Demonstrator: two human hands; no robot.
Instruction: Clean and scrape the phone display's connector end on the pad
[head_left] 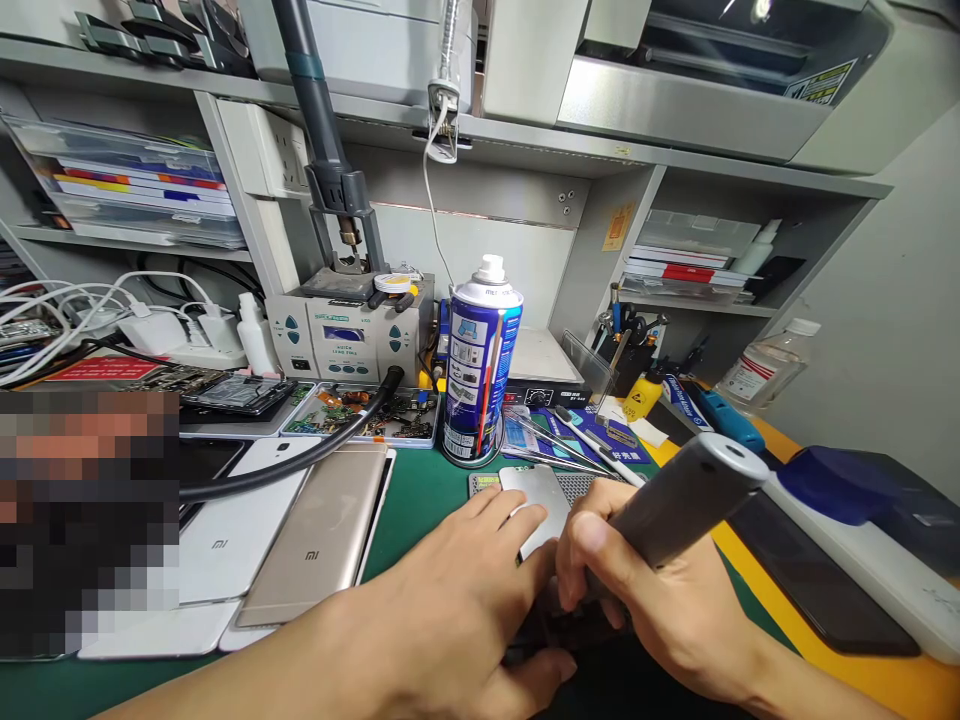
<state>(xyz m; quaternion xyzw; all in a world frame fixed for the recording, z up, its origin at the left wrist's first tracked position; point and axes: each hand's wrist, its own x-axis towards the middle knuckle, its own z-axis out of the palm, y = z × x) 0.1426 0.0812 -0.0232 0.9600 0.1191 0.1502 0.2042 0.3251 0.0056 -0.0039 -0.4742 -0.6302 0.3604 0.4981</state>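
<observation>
My right hand (660, 600) is closed around a thick grey pen-shaped electric screwdriver (686, 495), its rear end tilted up to the right. The tool's tip is hidden behind my fingers. My left hand (457, 590) lies beside it, thumb and fingers around a dark device (562, 632) in deep shadow, mostly covered by both hands. Just beyond my left fingertips is a silver metal plate (547, 500) on a perforated dark pad (583, 488). A blue spray can (482, 370) with a white cap stands upright behind it.
Several phones, including a gold one (319, 540) and a white one (247, 530), lie at left under a black hose (300, 462). The hose runs from a hot-air station (345, 345). Tweezers (559, 440) lie past the can. A black phone (821, 580) rests at right.
</observation>
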